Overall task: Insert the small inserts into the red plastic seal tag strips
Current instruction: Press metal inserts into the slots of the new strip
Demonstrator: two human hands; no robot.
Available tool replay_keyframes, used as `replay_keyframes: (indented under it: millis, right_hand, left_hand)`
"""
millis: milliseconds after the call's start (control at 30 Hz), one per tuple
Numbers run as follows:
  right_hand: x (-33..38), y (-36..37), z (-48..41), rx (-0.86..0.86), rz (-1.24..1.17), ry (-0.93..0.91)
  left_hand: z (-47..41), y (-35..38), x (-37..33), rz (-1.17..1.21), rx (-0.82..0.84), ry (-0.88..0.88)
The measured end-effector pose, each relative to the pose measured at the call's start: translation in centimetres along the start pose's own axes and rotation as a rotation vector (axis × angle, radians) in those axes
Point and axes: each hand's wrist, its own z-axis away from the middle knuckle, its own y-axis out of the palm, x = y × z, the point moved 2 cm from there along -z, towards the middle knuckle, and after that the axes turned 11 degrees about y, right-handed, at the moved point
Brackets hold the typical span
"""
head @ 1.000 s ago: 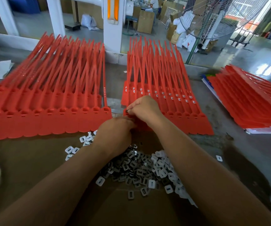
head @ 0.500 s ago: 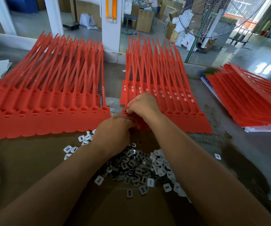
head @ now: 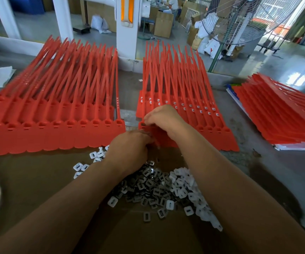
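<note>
Working position: both hands meet at the near-left corner of the middle sheet of red seal tag strips [head: 184, 107], which lies flat on the worktop [head: 28, 180].
Right hand: the right hand [head: 163, 119] rests on the tag heads of that sheet, fingers [head: 149, 118] curled and pinched together at the leftmost tag head; whether an insert is between them cannot be told.
Left hand: the left hand [head: 129, 151] lies knuckles up just below the right hand, fingers bent under and closed; what they hold is hidden.
Inserts: a loose pile of small white inserts [head: 166, 189] sits on the worktop under and between the forearms, near the sheet's front edge.
Other stock: a second sheet of strips [head: 56, 107] lies to the left, and a stack of red sheets [head: 285, 116] lies at the right, well apart.
</note>
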Motion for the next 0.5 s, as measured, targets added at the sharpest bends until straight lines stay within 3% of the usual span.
replay_keyframes:
  millis: [100,200,333,500]
  right_hand:
    - [-1.0,-1.7,2.5,0.106,-0.075,-0.087]
    - [-2.4,-2.8,4.8,0.158,0.061,-0.161]
    - [-4.3,-2.8,7.0,0.152,0.42,-0.291]
    - [-4.5,-1.9,7.8,0.128,0.441,-0.33]
  left_hand:
    - [0.0,0.0,0.2,-0.002,-0.003,-0.013]
    - [-0.1,0.1,0.3,-0.017,0.029,-0.035]
    - [-0.2,0.2,0.2,-0.033,0.057,-0.052]
    - [-0.1,0.2,0.3,-0.033,0.055,-0.054]
